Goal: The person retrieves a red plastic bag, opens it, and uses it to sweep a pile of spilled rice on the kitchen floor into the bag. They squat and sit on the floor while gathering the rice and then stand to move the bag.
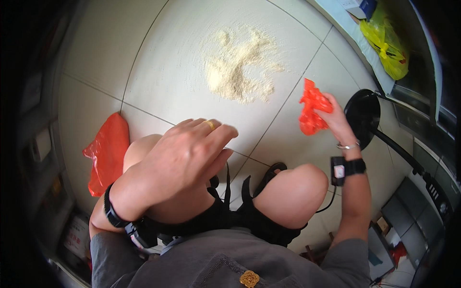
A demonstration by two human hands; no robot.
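My right hand (333, 113) grips a crumpled red plastic bag (311, 109) above the tiled floor, to the right. Raised over my left knee, my left hand (191, 151) holds nothing that I can see; its fingers are bent and apart from the thumb, and a gold ring circles one of them. Ahead on the floor lies a loose, spread heap of pale yellowish powder or fine grain (234, 77), with smeared traces around it. Neither hand touches the heap. A second red plastic bag (110, 154) rests on the floor beside my left knee.
At the right stands a round black base (363, 117) with a black pole (399, 151). A tied yellow plastic bag (387, 50) and a box (356, 7) sit on a low surface at upper right. Dim shelving (43, 144) lines the left edge.
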